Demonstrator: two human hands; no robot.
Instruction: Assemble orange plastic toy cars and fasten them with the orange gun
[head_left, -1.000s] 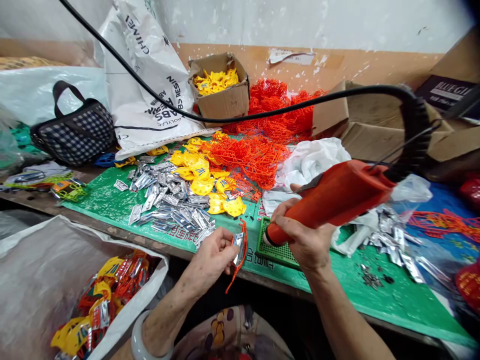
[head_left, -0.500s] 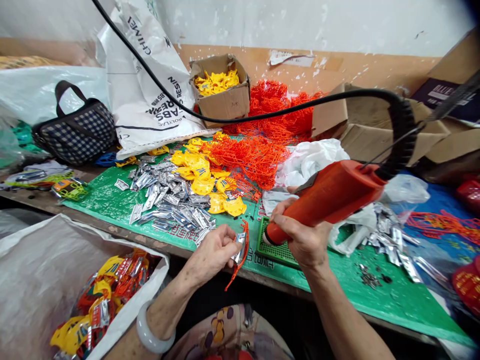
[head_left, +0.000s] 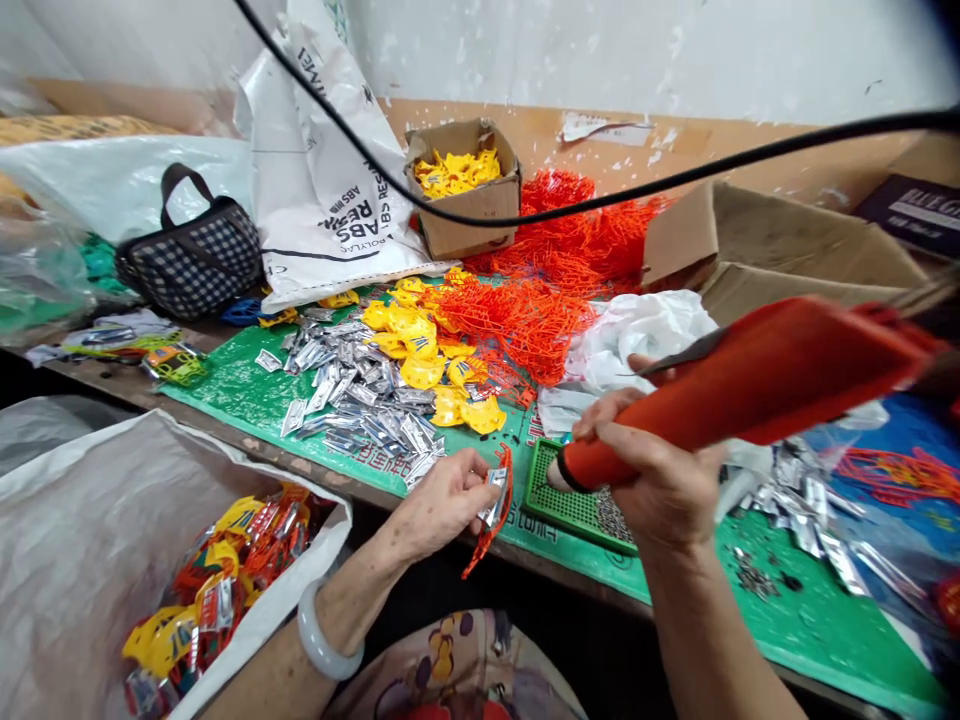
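My left hand (head_left: pixel 444 502) is closed, pinching a small silver plate (head_left: pixel 493 500) together with a thin orange plastic piece (head_left: pixel 503 525) at the table's front edge. Wrapped round a red electric screwdriver (head_left: pixel 720 390), my right hand (head_left: pixel 664 485) holds it tilted, rear end raised to the right and slightly blurred. The screwdriver's pale tip is over a green perforated tray (head_left: pixel 541 505), where small screws (head_left: pixel 613 518) lie; whether a screw sits on the bit I cannot tell. Loose silver plates (head_left: pixel 367 400) and yellow plastic pieces (head_left: pixel 420 345) are piled beyond my left hand.
A tangle of orange parts (head_left: pixel 525 315) lies behind, beside a cardboard box (head_left: pixel 469 220) of yellow pieces. A white sack (head_left: pixel 247 610) of assembled pieces is open at lower left. The black cable (head_left: pixel 600 205) crosses above the table. More silver parts (head_left: pixel 806 505) lie right.
The screwdriver's rear end has swung to the right, while its tip stays over the tray. Screws in the tray now show. My left hand keeps its pinch on the plate and orange piece.
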